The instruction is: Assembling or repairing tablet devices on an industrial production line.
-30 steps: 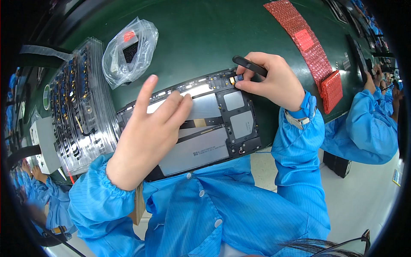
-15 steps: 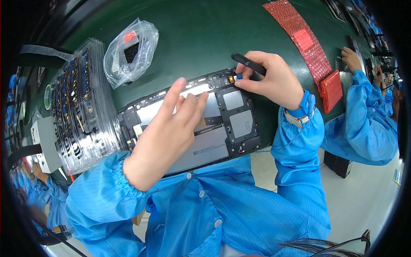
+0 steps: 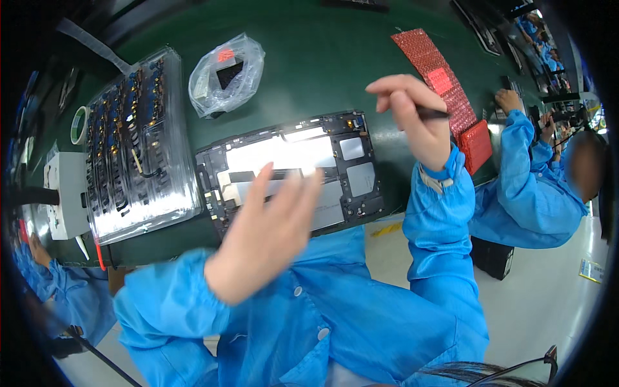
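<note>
An opened tablet body [image 3: 342, 161] with grey shields and a silver battery lies near the front edge of the green table [image 3: 322, 58]. My left hand [image 3: 267, 235] hovers above its near left part, fingers spread and blurred, holding nothing. My right hand [image 3: 416, 119] is raised above the tablet's right end, closed on black tweezers [image 3: 433, 113] that point to the right.
A clear plastic tray [image 3: 138, 148] with several rows of small parts lies to the left. A clear bag [image 3: 225, 74] lies behind the tablet. Red bubble-wrap pouches [image 3: 445, 80] lie to the right. Another person in blue [image 3: 535, 174] works at the right.
My left hand has lifted off the tablet and pulled back toward me. My right hand has risen from the tablet's top right corner with the tweezers.
</note>
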The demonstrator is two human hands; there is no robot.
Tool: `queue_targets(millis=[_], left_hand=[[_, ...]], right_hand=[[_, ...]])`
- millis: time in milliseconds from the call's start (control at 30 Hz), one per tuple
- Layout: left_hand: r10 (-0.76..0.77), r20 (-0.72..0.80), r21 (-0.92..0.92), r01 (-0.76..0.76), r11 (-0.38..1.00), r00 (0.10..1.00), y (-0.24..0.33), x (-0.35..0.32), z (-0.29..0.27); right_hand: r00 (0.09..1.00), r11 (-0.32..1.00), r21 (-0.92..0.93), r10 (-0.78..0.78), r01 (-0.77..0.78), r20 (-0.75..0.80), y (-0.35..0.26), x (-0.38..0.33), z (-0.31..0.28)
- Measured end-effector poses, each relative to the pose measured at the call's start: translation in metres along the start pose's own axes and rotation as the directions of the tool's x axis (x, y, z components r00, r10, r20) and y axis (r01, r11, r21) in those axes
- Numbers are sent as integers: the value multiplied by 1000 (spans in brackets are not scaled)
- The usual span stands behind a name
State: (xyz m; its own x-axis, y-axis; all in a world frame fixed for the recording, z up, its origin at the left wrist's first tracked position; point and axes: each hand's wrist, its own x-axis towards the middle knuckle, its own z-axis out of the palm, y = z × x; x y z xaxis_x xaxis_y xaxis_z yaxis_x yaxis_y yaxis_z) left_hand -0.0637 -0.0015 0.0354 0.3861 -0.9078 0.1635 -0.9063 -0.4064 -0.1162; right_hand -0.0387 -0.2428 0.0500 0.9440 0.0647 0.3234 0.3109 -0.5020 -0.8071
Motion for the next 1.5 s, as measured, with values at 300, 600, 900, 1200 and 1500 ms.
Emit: queue_targets(millis=[300, 600, 900, 1200, 1500], left_hand=[[46, 359, -708, 304, -637, 932, 63, -74, 41], [-34, 548, -202, 92, -975, 835, 54, -87, 47], [-80, 542, -183, 25, -983, 837, 67, -85, 59], [-581, 662, -446, -375, -813, 473, 91, -29, 40], [-735, -290, -957, -210, 202, 613, 46, 26, -32]], right_hand=[[832, 795, -389, -243, 466, 499, -3, 10, 48], [839, 598, -614, -205, 516, 505, -1, 6, 77], [836, 740, -492, -172, 459, 521, -8, -1, 77], [757, 754, -511, 28, 413, 653, -26, 19, 64], [881, 906, -196, -415, 376, -229, -81, -3, 20]])
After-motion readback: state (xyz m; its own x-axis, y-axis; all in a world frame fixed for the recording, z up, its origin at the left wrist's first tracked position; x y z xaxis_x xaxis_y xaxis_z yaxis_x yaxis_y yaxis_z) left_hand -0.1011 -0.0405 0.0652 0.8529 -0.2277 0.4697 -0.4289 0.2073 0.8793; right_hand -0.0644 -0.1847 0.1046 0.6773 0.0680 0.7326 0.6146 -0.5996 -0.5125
